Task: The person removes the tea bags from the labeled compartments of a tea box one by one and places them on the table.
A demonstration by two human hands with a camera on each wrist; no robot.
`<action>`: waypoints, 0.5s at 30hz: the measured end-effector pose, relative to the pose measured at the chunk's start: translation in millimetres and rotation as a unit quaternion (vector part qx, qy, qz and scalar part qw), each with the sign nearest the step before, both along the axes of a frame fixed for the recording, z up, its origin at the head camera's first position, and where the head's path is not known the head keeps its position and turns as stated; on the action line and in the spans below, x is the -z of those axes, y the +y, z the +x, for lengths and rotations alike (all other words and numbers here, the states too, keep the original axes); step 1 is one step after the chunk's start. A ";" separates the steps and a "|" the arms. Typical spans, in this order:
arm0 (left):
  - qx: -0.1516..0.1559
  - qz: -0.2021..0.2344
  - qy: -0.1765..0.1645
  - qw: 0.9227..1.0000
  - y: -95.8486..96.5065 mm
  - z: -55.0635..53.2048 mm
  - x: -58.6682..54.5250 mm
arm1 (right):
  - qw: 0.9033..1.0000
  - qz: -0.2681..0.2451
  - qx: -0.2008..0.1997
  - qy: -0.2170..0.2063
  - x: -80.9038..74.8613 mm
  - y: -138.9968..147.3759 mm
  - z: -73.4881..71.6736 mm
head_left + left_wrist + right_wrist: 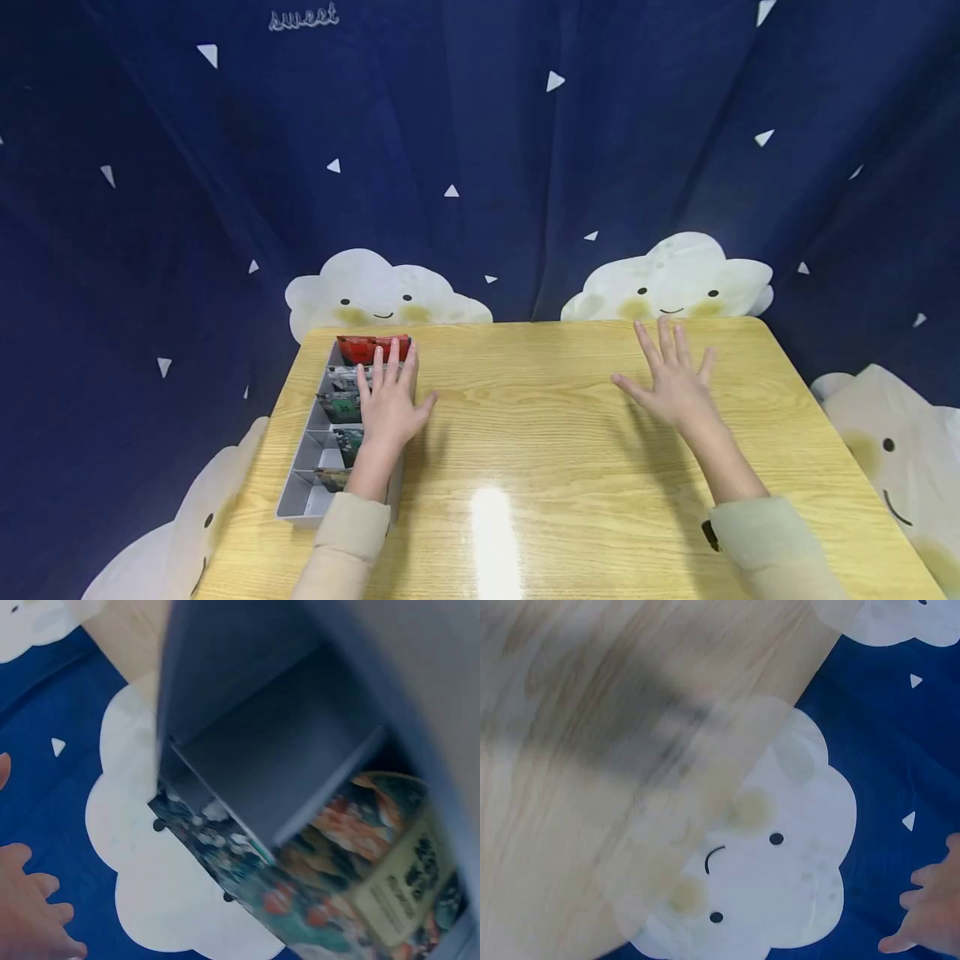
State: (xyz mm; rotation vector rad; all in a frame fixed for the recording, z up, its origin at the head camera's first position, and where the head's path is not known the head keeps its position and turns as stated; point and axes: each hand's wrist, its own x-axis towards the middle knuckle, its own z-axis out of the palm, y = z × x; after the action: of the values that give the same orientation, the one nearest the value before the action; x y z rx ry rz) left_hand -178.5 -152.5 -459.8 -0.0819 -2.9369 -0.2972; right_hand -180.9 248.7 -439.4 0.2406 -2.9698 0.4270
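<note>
One dark-blue cloth curtain [487, 158], printed with white triangles and smiling clouds, hangs behind a pale wood-grained table [525, 433] with rounded far corners. Near the table's left edge stands a long grey plastic box [297, 502], split by thin dividers into compartments. Over its right side lies the left hand [387, 408], fingers straight and fanned, gripping nothing; whether they touch what is below, I cannot tell. Well apart, above the table's right side, the right hand [678, 396] is likewise spread and holds nothing.

Smaller still are the patterned flat packets standing in the box, from far to near: a bright red one [356, 348], a whitish-grey one [345, 378], a dark green one [341, 408], a dark teal one [348, 442] and a brownish-green one [332, 479].

If the left hand pressed down, its fingers could bend the packets' upper edges. A leftward push could slide the box towards the table edge, since neither hand steadies it. Pulling hastily at one packet might snag a divider.
</note>
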 end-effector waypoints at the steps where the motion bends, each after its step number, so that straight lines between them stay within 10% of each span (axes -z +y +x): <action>1: -0.001 0.003 0.008 1.000 -2.3 1.1 -0.2 | 1.000 -0.014 -0.001 0.005 2.1 -1.9 0.2; 15: 0.018 0.029 0.102 0.994 -82.8 18.5 3.2 | 0.964 -0.241 -0.005 0.114 45.7 -76.6 7.6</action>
State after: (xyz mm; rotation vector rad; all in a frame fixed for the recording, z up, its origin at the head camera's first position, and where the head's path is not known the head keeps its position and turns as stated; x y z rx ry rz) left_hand -160.0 -235.4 -463.0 -0.1483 -2.7247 -0.3570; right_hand -173.3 172.1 -485.1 0.2288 -2.5424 1.0237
